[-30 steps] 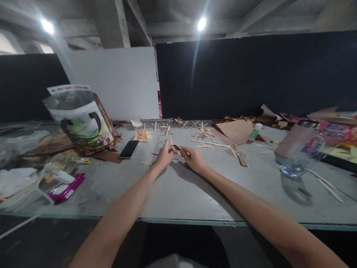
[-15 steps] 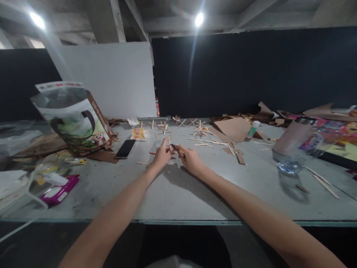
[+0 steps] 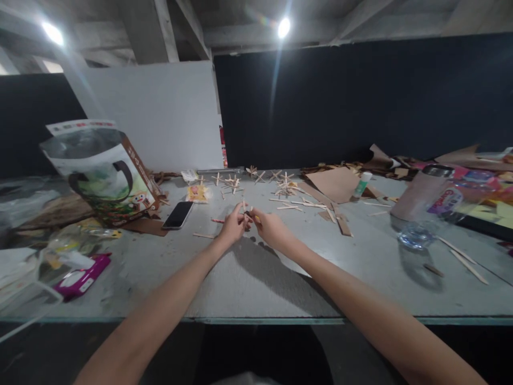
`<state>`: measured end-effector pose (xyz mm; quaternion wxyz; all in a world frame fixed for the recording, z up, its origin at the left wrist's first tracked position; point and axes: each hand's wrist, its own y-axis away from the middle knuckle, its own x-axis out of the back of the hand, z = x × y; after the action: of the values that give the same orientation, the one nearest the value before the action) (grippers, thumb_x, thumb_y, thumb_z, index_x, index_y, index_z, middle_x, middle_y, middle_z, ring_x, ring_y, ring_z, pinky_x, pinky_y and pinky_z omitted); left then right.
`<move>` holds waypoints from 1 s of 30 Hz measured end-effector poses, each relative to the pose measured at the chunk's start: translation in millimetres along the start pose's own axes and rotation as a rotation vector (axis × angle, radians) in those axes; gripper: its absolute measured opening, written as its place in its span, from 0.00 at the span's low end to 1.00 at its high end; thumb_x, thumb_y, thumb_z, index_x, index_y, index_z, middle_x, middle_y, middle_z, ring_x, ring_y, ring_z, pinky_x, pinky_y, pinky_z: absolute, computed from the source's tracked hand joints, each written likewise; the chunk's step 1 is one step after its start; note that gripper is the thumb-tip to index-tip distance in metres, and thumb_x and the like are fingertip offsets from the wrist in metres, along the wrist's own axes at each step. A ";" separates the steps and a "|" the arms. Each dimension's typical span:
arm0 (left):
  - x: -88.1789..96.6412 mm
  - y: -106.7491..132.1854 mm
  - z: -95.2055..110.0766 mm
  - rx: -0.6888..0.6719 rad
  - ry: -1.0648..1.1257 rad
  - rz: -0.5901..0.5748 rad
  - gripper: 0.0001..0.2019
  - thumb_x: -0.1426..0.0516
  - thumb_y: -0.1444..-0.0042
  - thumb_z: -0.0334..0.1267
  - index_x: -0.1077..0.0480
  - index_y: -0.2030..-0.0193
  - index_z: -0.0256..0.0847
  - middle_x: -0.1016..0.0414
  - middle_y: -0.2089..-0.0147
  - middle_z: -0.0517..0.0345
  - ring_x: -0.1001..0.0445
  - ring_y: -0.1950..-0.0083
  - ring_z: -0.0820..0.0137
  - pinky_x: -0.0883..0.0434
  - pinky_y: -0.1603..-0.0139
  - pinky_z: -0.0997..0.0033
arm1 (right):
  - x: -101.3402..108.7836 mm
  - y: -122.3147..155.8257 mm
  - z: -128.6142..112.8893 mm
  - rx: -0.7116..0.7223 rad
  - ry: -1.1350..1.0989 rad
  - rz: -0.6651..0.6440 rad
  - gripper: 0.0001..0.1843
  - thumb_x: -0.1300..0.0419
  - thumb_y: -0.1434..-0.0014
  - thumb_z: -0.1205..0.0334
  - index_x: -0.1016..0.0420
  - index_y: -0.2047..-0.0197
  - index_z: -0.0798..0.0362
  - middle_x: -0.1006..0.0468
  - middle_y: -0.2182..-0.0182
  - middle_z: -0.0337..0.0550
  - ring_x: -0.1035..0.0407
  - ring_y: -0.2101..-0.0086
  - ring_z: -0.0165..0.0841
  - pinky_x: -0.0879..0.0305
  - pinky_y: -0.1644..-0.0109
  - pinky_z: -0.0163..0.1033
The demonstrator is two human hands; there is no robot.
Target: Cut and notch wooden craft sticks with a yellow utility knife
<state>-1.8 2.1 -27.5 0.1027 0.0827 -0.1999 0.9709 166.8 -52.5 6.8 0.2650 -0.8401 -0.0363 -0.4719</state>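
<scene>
My left hand point(image 3: 232, 225) is closed around a thin wooden stick point(image 3: 244, 205), whose tip stands up above the fingers. Against it, my right hand point(image 3: 274, 231) pinches a small dark tool with a yellow part point(image 3: 257, 218). The fingers hide most of this tool, and its kind cannot be made out. Both hands meet just above the table. A red-striped pencil-like stick point(image 3: 217, 220) lies beside my left hand. Beyond the hands are several star-shaped pieces made of crossed wooden sticks point(image 3: 286, 187), with loose sticks point(image 3: 308, 203) to their right.
On the grey table point(image 3: 224, 294), a phone point(image 3: 178, 215), an open printed bag point(image 3: 104, 176) and a magenta device point(image 3: 82, 275) stand or lie left. Cardboard point(image 3: 332, 184), a glue stick point(image 3: 362, 184), a tumbler point(image 3: 420, 192) and a clear plastic bottle point(image 3: 417, 235) are on the right.
My right hand has turned slightly, and less of the dark tool shows between the fingers. Both hands stay together in nearly the same spot. The view has shifted a little.
</scene>
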 end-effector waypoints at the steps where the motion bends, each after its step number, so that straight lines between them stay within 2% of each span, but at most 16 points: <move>1: -0.8 0.1 0.4 -0.004 -0.004 0.001 0.24 0.34 0.43 0.43 0.31 0.42 0.40 0.20 0.74 0.63 0.22 0.76 0.69 0.28 0.74 0.76 | -0.7 -0.2 0.0 -0.001 -0.001 0.008 0.14 0.47 0.33 0.71 0.22 0.50 0.53 0.16 0.68 0.49 0.25 0.71 0.41 0.47 0.69 0.36; 7: -1.4 0.6 7.8 -0.046 -0.056 0.037 0.31 0.38 0.38 0.43 0.39 0.30 0.41 0.18 0.69 0.60 0.18 0.70 0.66 0.23 0.69 0.72 | -9.6 0.9 -2.0 0.034 -0.041 0.071 0.18 0.48 0.32 0.71 0.25 0.43 0.52 0.14 0.62 0.51 0.23 0.69 0.39 0.44 0.67 0.35; 14: 7.8 2.2 21.0 -0.109 -0.201 0.092 0.24 0.41 0.41 0.28 0.29 0.38 0.43 0.20 0.69 0.61 0.22 0.69 0.69 0.27 0.68 0.76 | -11.1 2.2 3.6 0.071 -0.093 0.139 0.16 0.50 0.27 0.65 0.24 0.44 0.52 0.15 0.66 0.50 0.23 0.71 0.39 0.41 0.68 0.35; 17: 7.4 1.7 24.2 -0.124 -0.233 0.107 0.26 0.42 0.41 0.26 0.30 0.36 0.44 0.21 0.70 0.62 0.23 0.69 0.69 0.26 0.66 0.75 | -16.0 5.4 4.8 0.087 -0.121 0.181 0.18 0.52 0.25 0.64 0.26 0.41 0.53 0.15 0.63 0.52 0.21 0.68 0.40 0.37 0.65 0.36; 21: 2.5 0.5 24.3 -0.132 -0.229 0.120 0.32 0.43 0.38 0.28 0.39 0.27 0.44 0.18 0.68 0.60 0.20 0.68 0.68 0.25 0.67 0.73 | -24.5 8.4 4.6 0.111 -0.163 0.245 0.20 0.54 0.25 0.62 0.27 0.39 0.54 0.15 0.57 0.56 0.19 0.61 0.42 0.32 0.59 0.38; 24: -0.7 -0.6 21.8 -0.125 -0.211 0.125 0.34 0.43 0.38 0.28 0.42 0.25 0.44 0.17 0.67 0.60 0.19 0.68 0.67 0.24 0.68 0.72 | -27.2 8.5 4.8 0.119 -0.200 0.268 0.19 0.54 0.25 0.61 0.27 0.40 0.53 0.15 0.55 0.56 0.20 0.59 0.42 0.31 0.58 0.38; 30: 1.9 -2.2 17.4 -0.127 -0.273 0.163 0.34 0.43 0.42 0.23 0.36 0.28 0.45 0.18 0.69 0.61 0.19 0.67 0.68 0.26 0.66 0.74 | -27.0 7.6 6.0 0.102 -0.289 0.263 0.17 0.51 0.26 0.60 0.26 0.42 0.50 0.15 0.53 0.54 0.20 0.58 0.41 0.30 0.56 0.39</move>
<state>-1.0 -2.7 -10.5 0.0006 0.1906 -0.2789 0.9412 158.9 -51.0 -20.8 0.3585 -0.8822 0.0122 -0.3051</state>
